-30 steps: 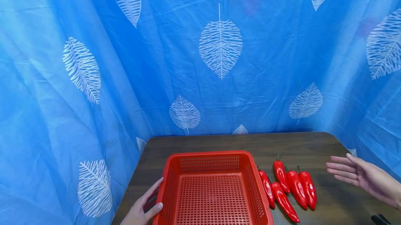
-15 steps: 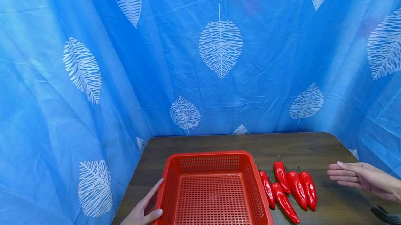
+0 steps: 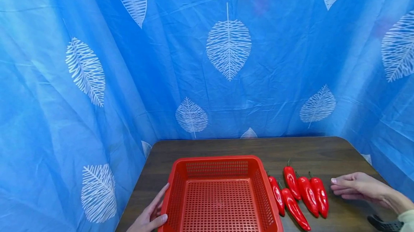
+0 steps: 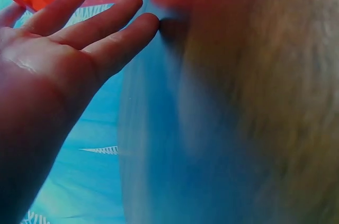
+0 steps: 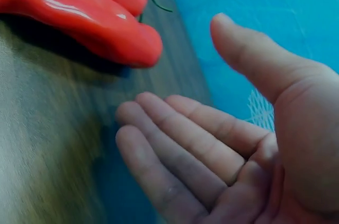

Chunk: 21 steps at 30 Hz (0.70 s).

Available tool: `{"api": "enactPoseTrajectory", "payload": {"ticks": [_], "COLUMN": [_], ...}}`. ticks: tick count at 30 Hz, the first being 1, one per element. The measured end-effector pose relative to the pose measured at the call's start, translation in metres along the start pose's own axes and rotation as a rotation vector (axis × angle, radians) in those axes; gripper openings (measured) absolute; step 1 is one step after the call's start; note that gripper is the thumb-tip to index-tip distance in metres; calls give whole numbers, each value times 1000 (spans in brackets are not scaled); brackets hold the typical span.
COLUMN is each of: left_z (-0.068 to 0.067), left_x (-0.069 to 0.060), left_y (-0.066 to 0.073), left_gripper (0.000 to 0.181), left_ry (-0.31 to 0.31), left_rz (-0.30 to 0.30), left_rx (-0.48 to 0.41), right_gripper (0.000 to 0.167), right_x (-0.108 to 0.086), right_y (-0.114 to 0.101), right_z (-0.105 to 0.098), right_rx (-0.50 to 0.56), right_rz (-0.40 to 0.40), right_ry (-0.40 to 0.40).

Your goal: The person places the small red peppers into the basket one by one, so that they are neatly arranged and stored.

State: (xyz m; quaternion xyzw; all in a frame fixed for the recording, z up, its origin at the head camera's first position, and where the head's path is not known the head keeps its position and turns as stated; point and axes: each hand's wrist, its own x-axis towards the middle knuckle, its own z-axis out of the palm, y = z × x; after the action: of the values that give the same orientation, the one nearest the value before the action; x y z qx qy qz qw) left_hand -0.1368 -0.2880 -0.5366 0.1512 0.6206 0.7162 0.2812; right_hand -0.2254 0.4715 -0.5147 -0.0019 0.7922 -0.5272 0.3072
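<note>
L hand (image 3: 147, 214), lower left of ctr: fingers extended, grasping nothing, at left rim of basket (image 3: 215, 158); exact contact unclear, wrist view blurred. R hand (image 3: 360, 185), lower right: relaxed, holds nothing, near peppers (image 3: 307, 195). Peppers, 5 pcs, red: on table, right of basket. Handling: prob. best steady basket, pinch one pepper mid-body. Basket, red, lower ctr: no contents seen.

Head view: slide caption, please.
Left hand at a red rectangular plastic basket, right hand near five long glossy red peppers, on a brown wood-grain table.
</note>
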Motion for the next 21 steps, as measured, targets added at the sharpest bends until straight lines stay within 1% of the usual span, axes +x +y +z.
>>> {"api": "enactPoseTrajectory", "payload": {"ticks": [4, 7, 10, 13, 17, 21], "left_z": [0, -1, -1, 0, 2, 4], "left_x": [0, 0, 0, 0, 0, 0], "left_y": [-1, -1, -2, -3, -3, -3], "left_gripper": [85, 84, 86, 87, 88, 88], "left_ry": [-15, -18, 4, 35, 63, 65], "left_rz": [9, 19, 13, -4, -30, -34], "left_rx": [-7, -16, -14, -6, -11, -29], "right_gripper": [73, 72, 70, 67, 59, 44], "right_x": [5, 8, 12, 14, 16, 20], "right_y": [1, 1, 0, -4, -10, -15], "right_z": [10, 15, 18, 23, 30, 36], "right_rx": [-43, -54, -50, -59, -103, -149], "right_rz": [25, 28, 28, 43, 66, 85], "right_ry": [32, 36, 35, 60, 100, 142]}}
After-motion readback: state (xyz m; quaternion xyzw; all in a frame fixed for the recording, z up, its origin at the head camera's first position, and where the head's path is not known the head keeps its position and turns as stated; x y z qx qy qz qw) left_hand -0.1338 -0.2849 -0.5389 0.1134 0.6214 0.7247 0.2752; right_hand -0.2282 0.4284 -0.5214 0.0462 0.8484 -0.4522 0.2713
